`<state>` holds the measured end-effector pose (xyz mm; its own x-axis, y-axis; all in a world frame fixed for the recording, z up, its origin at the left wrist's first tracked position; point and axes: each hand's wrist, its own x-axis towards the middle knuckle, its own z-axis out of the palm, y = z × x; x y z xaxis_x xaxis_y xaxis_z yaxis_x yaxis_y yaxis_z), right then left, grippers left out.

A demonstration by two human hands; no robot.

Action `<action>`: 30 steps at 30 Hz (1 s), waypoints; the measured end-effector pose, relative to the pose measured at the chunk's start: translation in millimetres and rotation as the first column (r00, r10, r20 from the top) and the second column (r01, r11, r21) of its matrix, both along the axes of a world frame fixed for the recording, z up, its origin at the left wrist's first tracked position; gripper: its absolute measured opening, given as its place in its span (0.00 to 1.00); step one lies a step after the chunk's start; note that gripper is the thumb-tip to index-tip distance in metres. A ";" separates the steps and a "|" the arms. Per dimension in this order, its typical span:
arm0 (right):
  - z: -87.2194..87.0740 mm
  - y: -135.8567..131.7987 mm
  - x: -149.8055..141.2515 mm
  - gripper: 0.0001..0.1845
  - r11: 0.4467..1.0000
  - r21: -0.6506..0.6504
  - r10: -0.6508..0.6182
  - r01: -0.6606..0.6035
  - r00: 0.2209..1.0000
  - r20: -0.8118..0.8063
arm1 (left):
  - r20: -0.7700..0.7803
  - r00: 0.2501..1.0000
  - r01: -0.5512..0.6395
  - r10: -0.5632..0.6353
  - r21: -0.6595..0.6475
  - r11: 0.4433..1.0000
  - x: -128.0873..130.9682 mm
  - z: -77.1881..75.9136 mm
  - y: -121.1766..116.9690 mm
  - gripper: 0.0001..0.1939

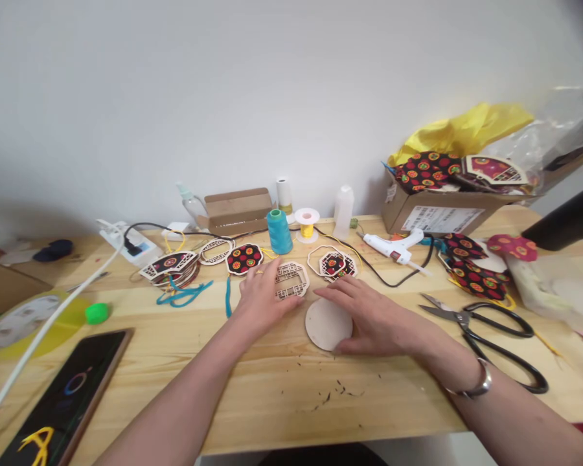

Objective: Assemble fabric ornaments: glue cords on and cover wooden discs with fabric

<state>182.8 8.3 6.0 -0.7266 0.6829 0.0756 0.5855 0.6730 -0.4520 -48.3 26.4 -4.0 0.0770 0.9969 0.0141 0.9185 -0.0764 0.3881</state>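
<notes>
My left hand (263,294) curls at the left edge of a pale wooden lattice piece (298,279) on the table, its thumb along the lower rim and its fingers at the upper rim. The hand hides the left part of the lattice. Just right of it, my right hand (376,314) grips a plain pale round disc (325,323) by its edge, thumb below and fingers above. Behind my right hand lies an ornament with lattice and dark patterned fabric (336,264). A lobed dark fabric piece with orange circles (244,259) sits beyond my left hand.
Behind stand a teal thread cone (278,232), a yellow thread spool (306,226) and a white glue gun (393,247). Black-handled scissors (471,320) lie right. A cardboard box (427,217) holds ornaments. A phone (72,395) and power strip (133,249) are left.
</notes>
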 end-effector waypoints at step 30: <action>5.5 3.5 2.4 0.24 1.000 0.022 -0.001 0.003 0.997 -0.076 | 0.095 0.805 0.546 -0.586 0.269 0.793 0.6 -2.7 -15.9 0.24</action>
